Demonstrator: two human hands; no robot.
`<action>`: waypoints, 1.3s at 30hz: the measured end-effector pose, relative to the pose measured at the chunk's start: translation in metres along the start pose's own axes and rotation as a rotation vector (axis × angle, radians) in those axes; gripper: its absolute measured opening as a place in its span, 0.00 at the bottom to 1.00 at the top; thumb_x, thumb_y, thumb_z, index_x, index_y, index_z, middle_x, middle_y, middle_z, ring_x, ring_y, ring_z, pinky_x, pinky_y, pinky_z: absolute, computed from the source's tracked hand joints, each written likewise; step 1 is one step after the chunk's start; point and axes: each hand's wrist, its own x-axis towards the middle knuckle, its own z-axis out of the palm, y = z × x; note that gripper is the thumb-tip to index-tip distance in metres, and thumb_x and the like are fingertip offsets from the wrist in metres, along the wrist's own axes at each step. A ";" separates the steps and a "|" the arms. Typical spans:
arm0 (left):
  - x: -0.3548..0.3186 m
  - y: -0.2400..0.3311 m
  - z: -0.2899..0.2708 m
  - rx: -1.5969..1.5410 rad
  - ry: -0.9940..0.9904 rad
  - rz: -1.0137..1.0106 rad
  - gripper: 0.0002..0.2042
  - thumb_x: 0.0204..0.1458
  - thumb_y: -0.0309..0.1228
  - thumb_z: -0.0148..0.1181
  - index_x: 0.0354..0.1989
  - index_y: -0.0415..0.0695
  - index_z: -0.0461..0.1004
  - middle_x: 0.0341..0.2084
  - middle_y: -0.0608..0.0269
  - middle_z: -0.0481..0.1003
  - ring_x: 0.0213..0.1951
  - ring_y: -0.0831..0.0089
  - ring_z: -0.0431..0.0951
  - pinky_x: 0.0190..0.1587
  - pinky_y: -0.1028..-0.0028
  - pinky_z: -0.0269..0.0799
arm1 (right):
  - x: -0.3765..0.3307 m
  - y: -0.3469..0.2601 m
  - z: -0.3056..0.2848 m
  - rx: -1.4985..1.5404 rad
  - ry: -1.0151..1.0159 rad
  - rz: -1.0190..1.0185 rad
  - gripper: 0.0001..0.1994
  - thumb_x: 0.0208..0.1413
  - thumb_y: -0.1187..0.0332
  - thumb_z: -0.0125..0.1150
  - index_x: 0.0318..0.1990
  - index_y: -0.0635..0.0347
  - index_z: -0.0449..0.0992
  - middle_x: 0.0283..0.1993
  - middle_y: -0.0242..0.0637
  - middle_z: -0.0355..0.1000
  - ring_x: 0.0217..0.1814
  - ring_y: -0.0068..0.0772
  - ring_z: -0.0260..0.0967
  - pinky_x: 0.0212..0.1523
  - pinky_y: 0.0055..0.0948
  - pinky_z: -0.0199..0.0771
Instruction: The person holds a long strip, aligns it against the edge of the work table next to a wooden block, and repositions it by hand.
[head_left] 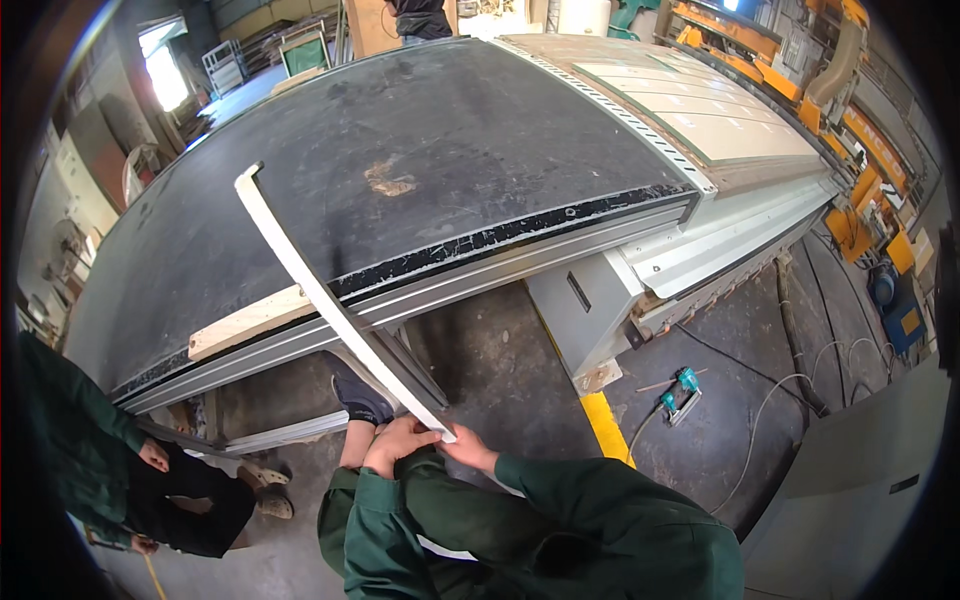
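Note:
A long, narrow white strip [320,300] slants across the front edge of a dark-topped table [480,130]. Its far end, bent or hooked at the tip, reaches up over the tabletop. The near end comes down to my lap, where both hands are closed at it. My left hand [398,446] has its fingers curled around the end from the left. From the right, my right hand [472,450] grips the same end, fingers partly hidden. Beside the strip, a pale wooden block [250,320] lies along the table's edge.
Another person in a green sleeve [80,400] stands at the left. A teal power tool [684,393] with a cord lies on the floor at right. Cream panels [700,105] rest on the adjoining machine bed, with orange machinery [870,150] beyond. A grey cabinet [850,490] stands at lower right.

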 end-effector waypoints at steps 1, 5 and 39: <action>-0.004 -0.001 -0.003 0.041 0.014 -0.025 0.19 0.44 0.35 0.65 0.42 0.36 0.74 0.35 0.56 0.77 0.38 0.70 0.76 0.41 0.73 0.70 | -0.001 -0.009 0.002 0.009 -0.012 -0.002 0.16 0.51 0.70 0.57 0.48 0.60 0.68 0.42 0.35 0.71 0.46 0.26 0.67 0.47 0.28 0.66; -0.008 0.008 0.001 -0.080 -0.019 0.015 0.18 0.44 0.34 0.65 0.41 0.36 0.74 0.34 0.58 0.77 0.37 0.71 0.76 0.40 0.74 0.71 | -0.008 -0.013 -0.010 0.239 -0.128 -0.013 0.15 0.51 0.72 0.57 0.48 0.61 0.69 0.44 0.33 0.71 0.47 0.25 0.66 0.48 0.27 0.66; -0.027 0.001 -0.002 0.003 0.076 -0.026 0.17 0.44 0.35 0.65 0.41 0.40 0.74 0.33 0.61 0.76 0.36 0.74 0.75 0.40 0.76 0.69 | -0.012 -0.001 -0.011 0.244 -0.157 0.020 0.13 0.49 0.70 0.58 0.43 0.61 0.69 0.28 0.33 0.71 0.29 0.26 0.68 0.32 0.27 0.69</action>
